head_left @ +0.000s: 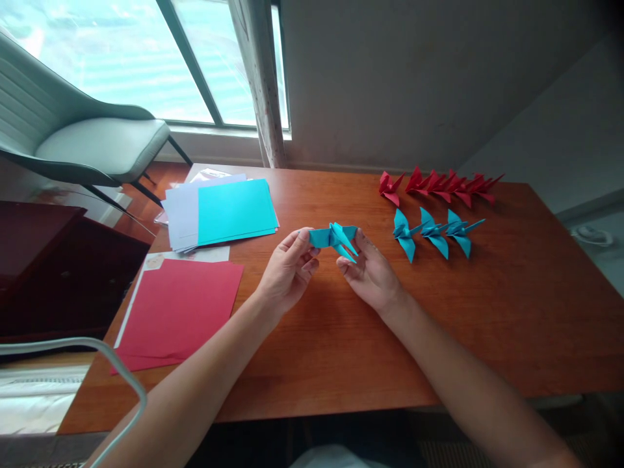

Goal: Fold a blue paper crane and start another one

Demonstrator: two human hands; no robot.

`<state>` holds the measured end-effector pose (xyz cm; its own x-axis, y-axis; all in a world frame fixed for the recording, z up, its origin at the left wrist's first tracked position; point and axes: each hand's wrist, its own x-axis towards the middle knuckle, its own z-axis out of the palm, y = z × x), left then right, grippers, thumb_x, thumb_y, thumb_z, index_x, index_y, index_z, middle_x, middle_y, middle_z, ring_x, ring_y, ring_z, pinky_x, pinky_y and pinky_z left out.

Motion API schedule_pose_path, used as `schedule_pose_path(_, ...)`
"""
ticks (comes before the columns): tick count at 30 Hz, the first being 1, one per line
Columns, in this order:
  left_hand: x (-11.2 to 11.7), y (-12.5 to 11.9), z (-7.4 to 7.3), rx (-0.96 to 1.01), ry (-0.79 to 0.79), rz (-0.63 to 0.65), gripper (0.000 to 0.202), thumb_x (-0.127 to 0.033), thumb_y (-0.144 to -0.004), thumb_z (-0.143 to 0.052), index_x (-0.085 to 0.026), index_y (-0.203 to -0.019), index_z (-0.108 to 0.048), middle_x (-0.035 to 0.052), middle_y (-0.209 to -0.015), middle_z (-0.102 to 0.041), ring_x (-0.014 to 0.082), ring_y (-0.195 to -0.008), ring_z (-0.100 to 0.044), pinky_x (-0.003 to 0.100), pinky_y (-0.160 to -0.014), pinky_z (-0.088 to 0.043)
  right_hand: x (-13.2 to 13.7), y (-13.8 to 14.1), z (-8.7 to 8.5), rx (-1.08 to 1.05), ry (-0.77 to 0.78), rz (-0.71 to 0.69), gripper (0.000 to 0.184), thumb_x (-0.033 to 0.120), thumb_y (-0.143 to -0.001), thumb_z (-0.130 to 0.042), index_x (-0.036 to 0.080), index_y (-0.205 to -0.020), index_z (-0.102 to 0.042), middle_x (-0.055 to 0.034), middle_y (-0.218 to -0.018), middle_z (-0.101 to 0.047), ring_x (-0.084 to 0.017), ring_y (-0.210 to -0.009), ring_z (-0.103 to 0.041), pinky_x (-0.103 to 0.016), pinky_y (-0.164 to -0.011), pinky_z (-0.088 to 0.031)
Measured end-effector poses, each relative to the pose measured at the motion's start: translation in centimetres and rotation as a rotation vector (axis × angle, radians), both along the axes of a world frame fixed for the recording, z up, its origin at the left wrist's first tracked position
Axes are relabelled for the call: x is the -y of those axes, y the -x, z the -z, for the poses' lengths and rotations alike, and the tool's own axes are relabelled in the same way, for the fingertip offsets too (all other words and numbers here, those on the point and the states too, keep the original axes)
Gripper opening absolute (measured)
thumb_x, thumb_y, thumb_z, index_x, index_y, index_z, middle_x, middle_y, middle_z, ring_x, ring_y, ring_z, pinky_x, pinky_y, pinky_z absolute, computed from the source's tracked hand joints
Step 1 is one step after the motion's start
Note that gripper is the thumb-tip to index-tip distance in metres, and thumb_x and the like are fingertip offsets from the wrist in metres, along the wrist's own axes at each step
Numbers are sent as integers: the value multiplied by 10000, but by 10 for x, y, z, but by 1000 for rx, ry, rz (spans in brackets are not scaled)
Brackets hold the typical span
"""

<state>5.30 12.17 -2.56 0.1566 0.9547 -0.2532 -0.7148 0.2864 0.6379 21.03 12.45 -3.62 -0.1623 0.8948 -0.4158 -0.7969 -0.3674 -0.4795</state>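
A blue origami crane (336, 237) is held up above the wooden table between my two hands. Its wings are spread to the sides, and two narrow points angle down toward the lower right. My left hand (290, 266) pinches the tip of the left wing between thumb and fingers. At the other side, my right hand (373, 273) grips the right wing tip. Three finished blue cranes (431, 233) stand in a row to the right of my right hand. Behind them is a row of several red cranes (439, 186).
Blue paper sheets (237, 211) lie over white sheets (182, 211) at the table's back left. Nearer me is a stack of red paper (180, 312). A grey chair (102, 143) stands by the window. A pale curved rail (124, 374) crosses the lower left. The table (511, 325) extends right.
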Motion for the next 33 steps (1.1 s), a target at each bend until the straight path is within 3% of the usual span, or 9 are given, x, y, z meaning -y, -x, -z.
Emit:
schedule_pose_path(6,1,0,-1,-31,-5,64,298,-346,-743,-863,-124,-760,-665,-53,-642,-506,22,-534,-446,107,-431,-355,0,-1,-4,10,-14,-22,97,233,-859,-759,204,-775,-720,42,-734,-747,-64,-605,-642,-160,-484,-482)
schedule_pose_path(15,1,1,-2,-76,-6,100,292,-317,-709,-885,-103,-797,-707,-40,-631,-553,18,-505,-436,124,-463,-381,-5,-12,-4,113,-40,-86,89,214,-792,-797,200,-752,-719,42,-650,-706,-73,-539,-605,-188,-467,-452)
schedule_pose_path(23,0,-4,5,-54,5,-42,279,-303,-701,-886,-128,-813,-701,-34,-679,-584,26,-565,-511,113,-486,-395,-4,-7,-1,99,58,33,144,235,-790,-800,196,-718,-682,45,-633,-681,-60,-544,-574,-155,-446,-438)
schedule_pose_path(27,-3,1,9,-230,6,-65,299,-334,-702,-881,-143,-857,-711,-14,-708,-629,53,-597,-567,136,-515,-423,-3,-5,2,233,-10,90,186,271,-724,-851,194,-760,-686,45,-672,-680,-54,-568,-589,-134,-463,-457)
schedule_pose_path(33,-9,12,4,-587,-177,-20,290,-428,-797,-793,-160,-877,-715,-2,-656,-644,81,-572,-555,181,-532,-423,-6,-11,0,459,-84,100,275,315,-672,-869,195,-840,-688,35,-754,-701,-65,-634,-645,-127,-508,-500)
